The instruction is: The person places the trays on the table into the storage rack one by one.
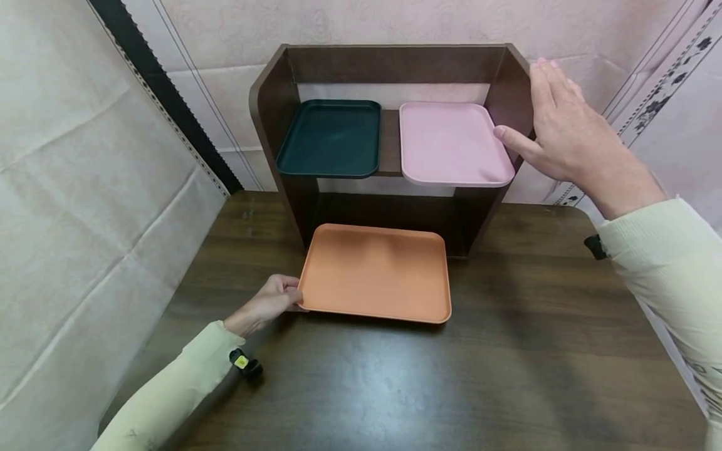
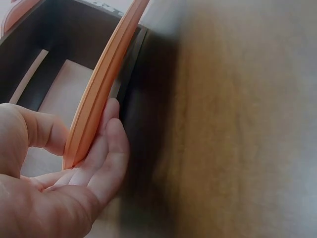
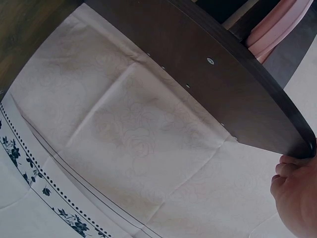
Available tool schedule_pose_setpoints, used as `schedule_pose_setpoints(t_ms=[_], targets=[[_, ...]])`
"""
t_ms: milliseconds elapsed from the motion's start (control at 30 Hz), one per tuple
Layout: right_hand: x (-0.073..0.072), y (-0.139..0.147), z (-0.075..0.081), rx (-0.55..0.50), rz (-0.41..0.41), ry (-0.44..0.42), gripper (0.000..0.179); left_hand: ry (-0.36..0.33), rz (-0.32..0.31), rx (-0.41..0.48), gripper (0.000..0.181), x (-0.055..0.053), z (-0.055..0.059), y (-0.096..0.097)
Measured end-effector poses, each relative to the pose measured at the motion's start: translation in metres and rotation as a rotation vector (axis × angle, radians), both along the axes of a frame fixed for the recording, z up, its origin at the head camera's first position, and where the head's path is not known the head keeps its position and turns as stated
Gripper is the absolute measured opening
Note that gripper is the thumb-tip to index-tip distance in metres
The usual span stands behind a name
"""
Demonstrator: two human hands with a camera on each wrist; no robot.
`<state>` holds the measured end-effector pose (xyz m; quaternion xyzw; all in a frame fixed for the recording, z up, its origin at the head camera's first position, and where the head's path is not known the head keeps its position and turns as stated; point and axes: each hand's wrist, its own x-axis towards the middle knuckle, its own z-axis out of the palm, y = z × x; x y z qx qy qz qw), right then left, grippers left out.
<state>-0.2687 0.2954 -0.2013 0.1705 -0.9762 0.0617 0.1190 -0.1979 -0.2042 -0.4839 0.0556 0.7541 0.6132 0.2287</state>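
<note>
An orange tray point(image 1: 376, 272) sits at the front of the lower level of the dark brown two-level shelf point(image 1: 395, 62). My left hand point(image 1: 271, 300) pinches its left edge near the front corner, thumb above and fingers below in the left wrist view. A dark shadow shows under the tray's front edge. High on the shelf's right side panel, my right hand point(image 1: 570, 125) rests with straight fingers, its thumb pointing toward the pink tray point(image 1: 454, 144). Whether that thumb touches the pink tray, I cannot tell. The pink tray lies on the upper level, right of a dark green tray point(image 1: 333, 138).
The shelf stands at the back of a brown wooden table point(image 1: 361, 382). Pale patterned cloth point(image 1: 214, 31) hangs behind it and at both sides. Dark wrist devices are strapped at both sleeves point(image 1: 192, 363).
</note>
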Motion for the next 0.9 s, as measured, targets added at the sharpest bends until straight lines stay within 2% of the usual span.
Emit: schedule_pose_setpoints(t_ms=[300, 700, 900], targets=[[-0.001, -0.001, -0.002, -0.006, 0.003, -0.01, 0.1, -0.005, 0.025, 0.005, 0.039, -0.019, -0.001, 0.009], [0.0, -0.001, -0.001, -0.003, 0.004, -0.005, 0.1, 0.003, 0.061, 0.018, 0.042, -0.042, -0.011, 0.022], [0.0, 0.0, -0.001, -0.002, 0.008, 0.008, 0.1, 0.0, 0.082, 0.008, 0.043, -0.054, -0.01, 0.023]])
